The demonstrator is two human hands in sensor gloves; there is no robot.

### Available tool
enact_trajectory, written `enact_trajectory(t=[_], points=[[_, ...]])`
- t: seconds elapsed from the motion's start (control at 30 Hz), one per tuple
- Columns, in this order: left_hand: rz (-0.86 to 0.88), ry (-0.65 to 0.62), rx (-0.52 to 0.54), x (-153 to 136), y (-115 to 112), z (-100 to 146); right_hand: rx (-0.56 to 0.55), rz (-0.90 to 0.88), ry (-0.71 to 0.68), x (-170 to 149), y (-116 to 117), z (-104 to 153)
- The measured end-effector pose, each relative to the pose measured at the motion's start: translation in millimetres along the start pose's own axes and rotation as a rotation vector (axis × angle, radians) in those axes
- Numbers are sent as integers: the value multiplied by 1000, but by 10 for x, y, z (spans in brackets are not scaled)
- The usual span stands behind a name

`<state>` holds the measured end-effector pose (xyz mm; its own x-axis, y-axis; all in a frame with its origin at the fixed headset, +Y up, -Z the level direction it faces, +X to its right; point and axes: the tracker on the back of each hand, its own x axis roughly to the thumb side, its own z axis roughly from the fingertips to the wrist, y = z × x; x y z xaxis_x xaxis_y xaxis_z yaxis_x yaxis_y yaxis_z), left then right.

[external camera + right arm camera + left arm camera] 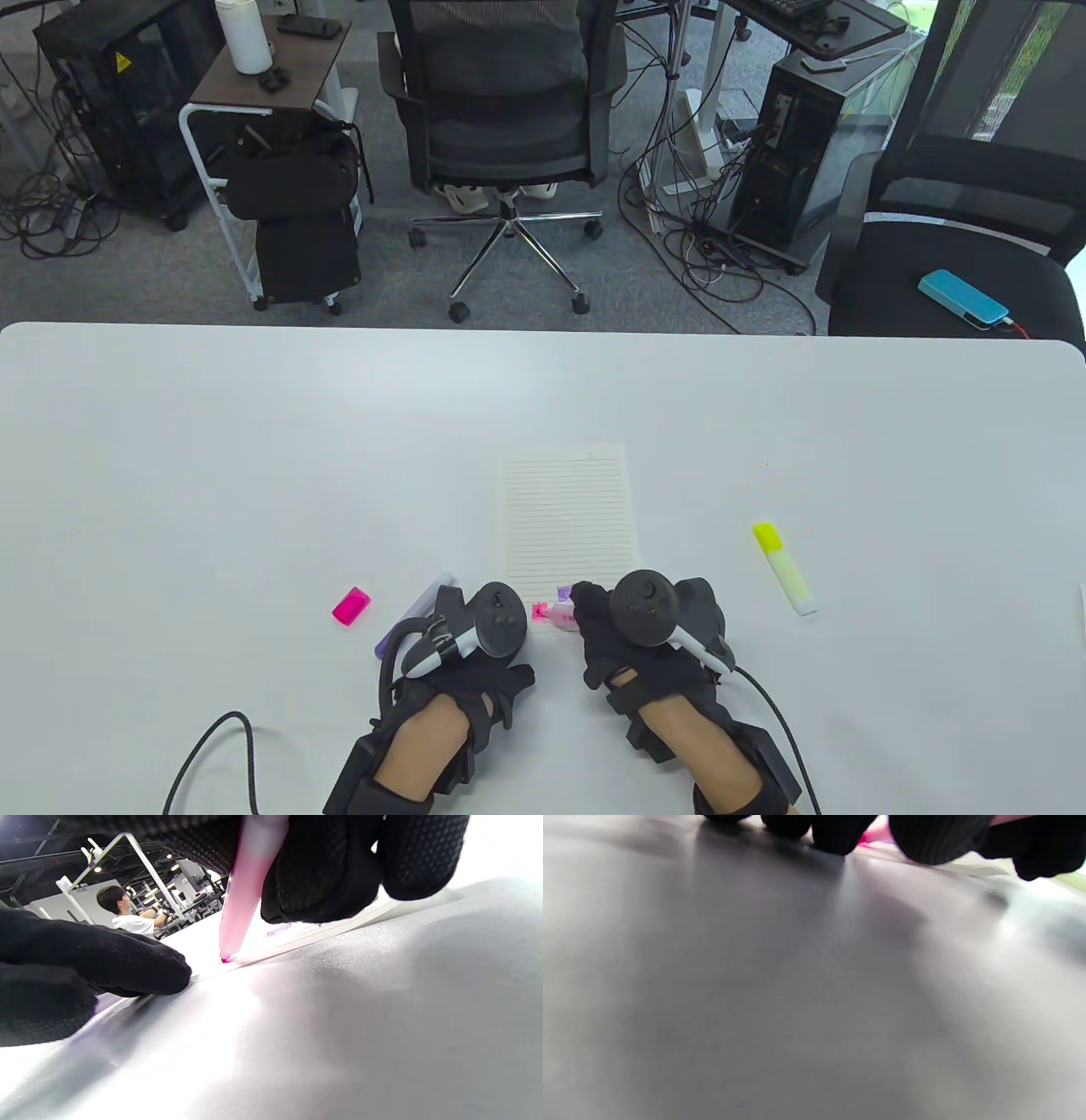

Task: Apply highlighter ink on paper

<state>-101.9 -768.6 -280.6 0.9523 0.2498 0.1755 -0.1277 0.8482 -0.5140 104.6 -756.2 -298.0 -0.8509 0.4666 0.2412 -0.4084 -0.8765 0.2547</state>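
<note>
A lined sheet of paper (567,518) lies in the middle of the table. My right hand (598,624) grips an uncapped pink highlighter (557,614). Its tip touches the paper's near left corner, seen close in the right wrist view (244,895). A short purple mark (278,930) sits on the paper beside it. My left hand (488,628) rests on the table just left of the tip, and its fingers (106,959) touch down at the paper's edge. The left wrist view shows only its fingertips (933,836) and blurred table.
A pink cap (351,606) lies left of my left hand. A purple highlighter (416,615) lies partly under that hand. A capped yellow highlighter (785,567) lies to the right of the paper. Glove cables trail off the near edge.
</note>
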Motion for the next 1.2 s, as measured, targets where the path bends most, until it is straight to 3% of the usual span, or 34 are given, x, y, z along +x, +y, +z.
enact_trajectory(t=[0.13,0.3,0.47,0.67,0.87,1.03,1.2], points=[[0,0,0,-1,-1,-2,-47,13,-12,-7,21,-6],[3,-1,0,-4,-3,-3,0,5,11,-6,-13,10],[2,-1,0,-5,-4,-4,-51,17,1,-12,6,6],[5,-1,0,-7,-6,-5,2,17,8,-17,-34,11],[4,-1,0,-9,-8,-6,-52,34,-1,-23,-26,11],[5,-1,0,-8,-8,-5,-4,32,10,-21,-53,18],[5,-1,0,-8,-8,-5,-32,51,-4,0,-48,25]])
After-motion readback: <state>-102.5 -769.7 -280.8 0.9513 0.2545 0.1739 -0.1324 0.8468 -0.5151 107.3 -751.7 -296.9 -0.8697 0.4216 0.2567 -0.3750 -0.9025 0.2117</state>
